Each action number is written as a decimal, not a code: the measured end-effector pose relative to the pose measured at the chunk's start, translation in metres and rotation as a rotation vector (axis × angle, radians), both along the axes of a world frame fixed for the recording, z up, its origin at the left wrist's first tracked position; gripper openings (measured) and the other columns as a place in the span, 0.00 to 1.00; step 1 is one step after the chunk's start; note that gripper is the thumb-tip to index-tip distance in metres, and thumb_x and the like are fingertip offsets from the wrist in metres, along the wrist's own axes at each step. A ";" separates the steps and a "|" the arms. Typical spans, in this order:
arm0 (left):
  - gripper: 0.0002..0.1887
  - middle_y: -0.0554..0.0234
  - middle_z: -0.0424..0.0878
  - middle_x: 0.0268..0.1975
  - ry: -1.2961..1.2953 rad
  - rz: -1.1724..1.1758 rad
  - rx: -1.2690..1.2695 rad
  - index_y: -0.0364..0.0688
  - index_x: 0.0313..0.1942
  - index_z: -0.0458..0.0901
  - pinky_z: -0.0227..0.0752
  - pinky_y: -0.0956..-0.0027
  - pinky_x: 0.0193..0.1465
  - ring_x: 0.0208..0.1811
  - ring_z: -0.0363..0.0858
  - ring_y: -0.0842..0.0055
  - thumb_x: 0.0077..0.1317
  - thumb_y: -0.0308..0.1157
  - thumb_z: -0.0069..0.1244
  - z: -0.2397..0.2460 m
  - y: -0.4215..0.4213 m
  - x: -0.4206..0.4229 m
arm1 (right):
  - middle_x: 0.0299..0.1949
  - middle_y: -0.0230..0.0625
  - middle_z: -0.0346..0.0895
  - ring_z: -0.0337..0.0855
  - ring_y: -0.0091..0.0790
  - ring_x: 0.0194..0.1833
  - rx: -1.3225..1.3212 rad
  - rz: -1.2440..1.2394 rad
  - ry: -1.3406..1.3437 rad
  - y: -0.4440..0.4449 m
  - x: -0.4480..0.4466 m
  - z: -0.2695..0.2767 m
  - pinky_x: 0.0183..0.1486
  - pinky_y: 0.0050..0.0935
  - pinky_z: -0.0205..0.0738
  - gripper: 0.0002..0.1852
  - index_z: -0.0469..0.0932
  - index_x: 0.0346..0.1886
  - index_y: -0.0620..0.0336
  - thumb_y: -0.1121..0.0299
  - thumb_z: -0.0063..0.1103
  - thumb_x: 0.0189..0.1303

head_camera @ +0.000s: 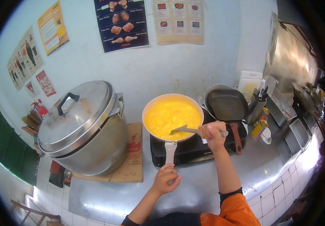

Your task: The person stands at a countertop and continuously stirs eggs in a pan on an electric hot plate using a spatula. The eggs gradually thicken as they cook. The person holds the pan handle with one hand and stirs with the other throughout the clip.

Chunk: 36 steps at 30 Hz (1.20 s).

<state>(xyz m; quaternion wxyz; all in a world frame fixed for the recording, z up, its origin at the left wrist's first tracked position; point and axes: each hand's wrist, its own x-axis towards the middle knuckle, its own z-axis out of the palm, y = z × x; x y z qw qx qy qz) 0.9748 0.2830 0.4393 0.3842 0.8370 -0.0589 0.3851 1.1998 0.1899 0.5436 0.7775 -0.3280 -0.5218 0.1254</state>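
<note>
A frying pan with a pale rim [145, 124] sits on the left side of a black Rinnai two-burner gas stove [158, 154]. Yellow egg mixture [173, 113] fills it, liquid with soft lumps of curd. My left hand [165, 180] is curled around the end of the pan's light handle [170, 152]. In my right hand [213, 134] is a grey spatula [189, 129], its blade dipped into the egg near the pan's front edge. A square black grill pan [227, 104] with a brown handle rests over the right burner, on top of a metal pan [212, 88].
Left of the stove, a large lidded metal pot [94, 147] stands on flattened cardboard [135, 158]. To the right are a utensil holder [256, 108], cans [260, 128], a small white scale [266, 136] and metal trays [299, 132]. The steel counter [190, 180] ends near my body.
</note>
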 end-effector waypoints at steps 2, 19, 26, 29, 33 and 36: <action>0.08 0.62 0.80 0.25 0.017 -0.006 -0.007 0.40 0.22 0.81 0.75 0.54 0.60 0.30 0.80 0.67 0.58 0.24 0.61 0.000 0.000 -0.001 | 0.11 0.28 0.59 0.57 0.22 0.16 -0.107 -0.053 -0.022 0.001 -0.007 -0.003 0.21 0.27 0.49 0.28 0.61 0.11 0.61 0.65 0.52 0.72; 0.06 0.62 0.80 0.26 -0.004 -0.034 -0.023 0.39 0.24 0.82 0.75 0.56 0.61 0.29 0.80 0.68 0.56 0.24 0.62 0.004 0.003 -0.001 | 0.16 0.26 0.62 0.60 0.18 0.21 -0.086 -0.144 -0.020 0.122 0.055 -0.073 0.26 0.25 0.51 0.22 0.66 0.15 0.61 0.69 0.56 0.68; 0.06 0.62 0.81 0.26 0.004 -0.011 0.011 0.39 0.24 0.82 0.75 0.55 0.60 0.30 0.81 0.68 0.56 0.23 0.62 0.007 0.002 0.000 | 0.15 0.26 0.56 0.55 0.22 0.20 -0.017 0.054 0.013 0.077 0.028 -0.064 0.25 0.28 0.47 0.25 0.58 0.14 0.59 0.68 0.55 0.68; 0.06 0.62 0.82 0.27 0.009 0.011 0.018 0.39 0.24 0.82 0.76 0.54 0.60 0.30 0.81 0.68 0.55 0.23 0.62 0.002 0.003 -0.002 | 0.14 0.27 0.58 0.57 0.21 0.19 -0.006 0.066 0.005 0.047 0.020 -0.046 0.24 0.27 0.49 0.25 0.59 0.13 0.60 0.66 0.57 0.67; 0.06 0.61 0.82 0.26 -0.056 0.031 0.019 0.41 0.23 0.82 0.77 0.51 0.59 0.32 0.82 0.68 0.53 0.23 0.62 -0.011 0.004 0.000 | 0.15 0.28 0.69 0.67 0.21 0.19 -0.049 -0.213 -0.008 0.017 0.014 -0.039 0.23 0.26 0.62 0.21 0.73 0.15 0.60 0.64 0.59 0.65; 0.06 0.62 0.79 0.24 -0.086 0.065 0.019 0.43 0.19 0.81 0.76 0.48 0.59 0.31 0.81 0.67 0.52 0.24 0.59 -0.014 0.002 0.001 | 0.32 0.34 0.85 0.84 0.28 0.36 -0.037 -0.466 -0.238 0.023 0.011 -0.059 0.43 0.31 0.77 0.04 0.84 0.33 0.58 0.70 0.67 0.64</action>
